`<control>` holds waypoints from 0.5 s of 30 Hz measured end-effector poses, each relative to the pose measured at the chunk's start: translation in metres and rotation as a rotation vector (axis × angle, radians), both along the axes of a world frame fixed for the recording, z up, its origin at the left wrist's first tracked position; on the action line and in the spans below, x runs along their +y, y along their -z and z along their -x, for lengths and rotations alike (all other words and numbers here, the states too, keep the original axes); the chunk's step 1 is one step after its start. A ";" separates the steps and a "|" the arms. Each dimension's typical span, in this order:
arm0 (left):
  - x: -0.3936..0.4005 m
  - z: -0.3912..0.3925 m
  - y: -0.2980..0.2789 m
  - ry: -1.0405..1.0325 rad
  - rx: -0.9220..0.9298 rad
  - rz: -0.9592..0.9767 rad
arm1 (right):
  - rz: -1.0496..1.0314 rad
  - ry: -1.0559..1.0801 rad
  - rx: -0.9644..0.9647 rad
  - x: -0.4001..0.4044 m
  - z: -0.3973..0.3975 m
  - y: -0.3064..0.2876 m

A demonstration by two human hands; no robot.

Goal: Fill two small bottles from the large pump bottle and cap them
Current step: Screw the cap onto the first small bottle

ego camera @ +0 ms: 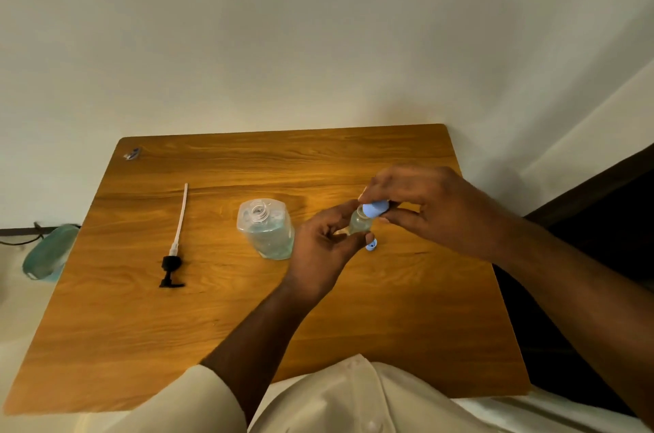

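The large clear bottle [266, 229] stands open-necked at the middle of the wooden table [141, 326], partly filled with bluish liquid. Its black pump with the long white tube [174, 248] lies to the left. My left hand [320, 255] grips a small clear bottle [359, 223] just right of the large one. My right hand [424, 206] pinches a blue cap [376, 209] at that bottle's neck. Another blue-capped piece [371, 246] shows just below my left fingers; the rest of it is hidden.
A small wrapper-like scrap [131, 154] lies at the table's far left corner. A greenish bag [49, 252] sits beyond the left edge. The wall is close behind the table, and a dark frame stands at the right.
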State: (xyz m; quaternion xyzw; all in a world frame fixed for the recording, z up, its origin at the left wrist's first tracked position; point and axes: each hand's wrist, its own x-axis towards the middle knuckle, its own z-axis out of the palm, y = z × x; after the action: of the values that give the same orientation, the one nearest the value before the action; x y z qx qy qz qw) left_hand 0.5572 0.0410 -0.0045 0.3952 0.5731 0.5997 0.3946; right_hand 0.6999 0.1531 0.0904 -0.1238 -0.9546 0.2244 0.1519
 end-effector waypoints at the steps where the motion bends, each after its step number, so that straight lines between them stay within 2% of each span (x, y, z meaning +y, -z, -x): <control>1: 0.000 0.000 -0.001 -0.006 0.005 -0.001 | -0.040 -0.039 -0.016 0.001 0.003 0.000; 7: -0.002 0.000 -0.004 -0.029 0.089 0.018 | -0.052 -0.089 -0.108 0.004 0.015 -0.003; 10: -0.002 -0.001 -0.002 -0.032 0.146 0.044 | -0.064 0.006 -0.233 0.002 0.021 -0.007; 15: -0.003 0.003 -0.004 -0.016 0.218 0.039 | -0.347 0.207 -0.590 -0.003 0.032 -0.019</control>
State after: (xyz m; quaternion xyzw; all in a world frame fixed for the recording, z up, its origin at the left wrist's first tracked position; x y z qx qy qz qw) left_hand 0.5546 0.0383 0.0000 0.4456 0.6273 0.5451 0.3327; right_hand 0.6683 0.1500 0.1097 -0.2519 -0.9636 -0.0030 -0.0894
